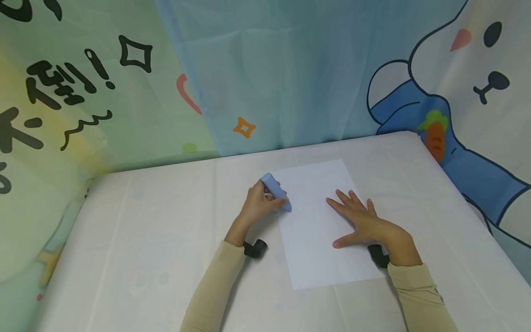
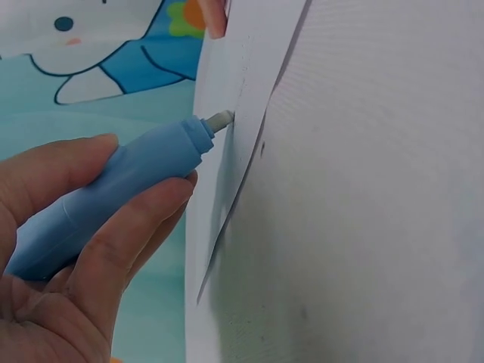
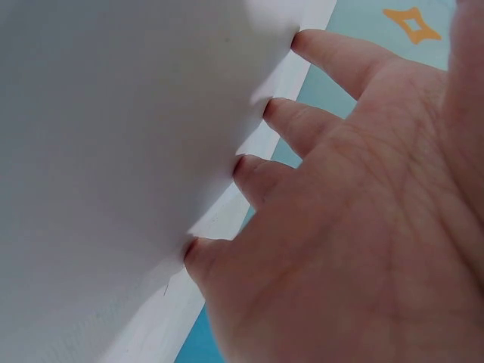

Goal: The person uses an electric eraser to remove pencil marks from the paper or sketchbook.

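Observation:
In my left hand (image 1: 256, 203) I hold a thick light-blue electric eraser (image 2: 144, 166), thumb on one side and fingers curled on the other. Its pale rubber tip (image 2: 220, 120) touches the white paper (image 1: 307, 249) close to the sheet's left edge. Small dark specks show on the sheet and beside it in the left wrist view. With fingers spread, my right hand (image 1: 361, 220) rests on the right part of the paper. Its fingertips (image 3: 243, 166) press on the sheet in the right wrist view, and it grips nothing.
The paper lies on a white-covered table (image 1: 166, 240). Behind and beside the table hangs a printed cloth (image 1: 290, 83) with cartoon figures. A black wrist device (image 1: 256, 249) is on the left wrist, another (image 1: 378, 256) on the right.

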Available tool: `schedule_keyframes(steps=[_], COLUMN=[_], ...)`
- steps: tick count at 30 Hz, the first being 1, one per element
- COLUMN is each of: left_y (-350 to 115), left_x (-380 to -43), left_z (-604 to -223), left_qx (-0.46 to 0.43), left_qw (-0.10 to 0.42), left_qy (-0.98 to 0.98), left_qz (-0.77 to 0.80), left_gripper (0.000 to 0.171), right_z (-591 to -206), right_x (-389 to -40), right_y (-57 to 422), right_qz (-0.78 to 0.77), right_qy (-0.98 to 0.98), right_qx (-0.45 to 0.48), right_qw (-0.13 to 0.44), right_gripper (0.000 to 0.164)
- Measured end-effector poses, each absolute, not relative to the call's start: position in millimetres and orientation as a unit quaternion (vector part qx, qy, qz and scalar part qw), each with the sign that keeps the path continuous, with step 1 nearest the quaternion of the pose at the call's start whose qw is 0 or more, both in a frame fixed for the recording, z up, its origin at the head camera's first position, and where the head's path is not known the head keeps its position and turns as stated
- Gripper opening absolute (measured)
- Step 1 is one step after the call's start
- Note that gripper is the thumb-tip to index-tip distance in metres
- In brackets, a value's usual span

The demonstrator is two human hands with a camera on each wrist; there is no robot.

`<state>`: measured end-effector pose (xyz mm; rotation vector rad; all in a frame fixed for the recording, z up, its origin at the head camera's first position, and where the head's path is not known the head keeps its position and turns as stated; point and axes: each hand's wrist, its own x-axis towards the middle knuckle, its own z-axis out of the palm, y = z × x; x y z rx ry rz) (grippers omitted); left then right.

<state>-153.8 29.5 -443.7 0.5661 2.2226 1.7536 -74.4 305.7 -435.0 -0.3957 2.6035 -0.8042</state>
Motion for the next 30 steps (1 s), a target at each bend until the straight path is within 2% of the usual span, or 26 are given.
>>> schedule_keyframes(steps=[9,30], left_y=[29.2,29.2], left_x=[-153.0,-150.8], left_z=[-441.0,-438.4], left_qx=[0.217,0.215], left_qw=[0.131,0.191], left_qy=[0.777,0.758], left_qz=[0.577,0.585], left_gripper=[0.038,0.04], right_z=[-434.7,-433.2], right_x=[-75.0,-74.2], right_y=[305.7,305.4], right_qz=[-0.288,-0.296], right_qy=[0.927,0.925], right_qx=[-0.142,-0.139], right_qw=[0.194,0.192], right_gripper=[0.11,0.11])
